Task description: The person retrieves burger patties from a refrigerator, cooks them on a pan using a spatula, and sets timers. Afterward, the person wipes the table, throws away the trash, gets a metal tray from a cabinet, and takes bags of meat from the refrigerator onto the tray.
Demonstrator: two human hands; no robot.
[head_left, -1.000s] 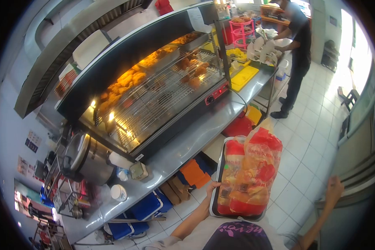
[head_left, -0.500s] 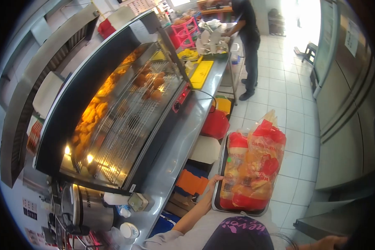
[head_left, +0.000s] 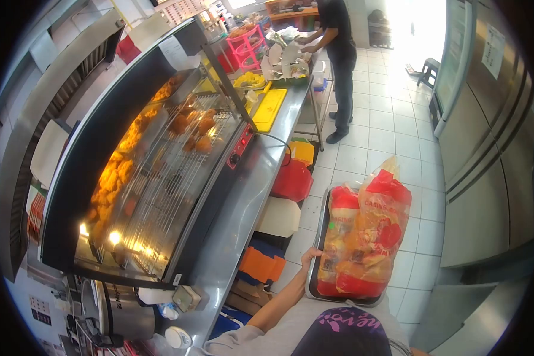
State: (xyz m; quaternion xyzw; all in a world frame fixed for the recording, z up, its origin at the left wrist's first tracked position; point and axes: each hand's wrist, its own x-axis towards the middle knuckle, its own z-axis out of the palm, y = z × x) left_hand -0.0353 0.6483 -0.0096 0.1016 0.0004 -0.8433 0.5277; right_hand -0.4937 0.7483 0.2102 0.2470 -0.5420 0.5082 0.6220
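My left hand (head_left: 311, 256) is closed on the left rim of a metal tray (head_left: 374, 301), held close against my body. Two clear plastic bags of chicken with red printing lie side by side in it: the left bag (head_left: 338, 237) is partly covered by the right bag (head_left: 382, 222), whose top end sticks up past the tray's far edge. My right hand is out of view; only a sliver of skin shows at the bottom edge.
A lit glass warmer (head_left: 160, 172) with fried food stands on the steel counter (head_left: 219, 249) at left. Boxes, including an orange one (head_left: 261, 265), fill the shelf beneath. Ahead, a person (head_left: 338, 53) works at the counter's far end. Steel cabinets (head_left: 486, 154) line the right; tiled floor (head_left: 374, 142) runs between.
My view has shifted a little to the right and forward along the aisle. The tray stays in my left hand. My right arm has dropped out of view at the lower right.
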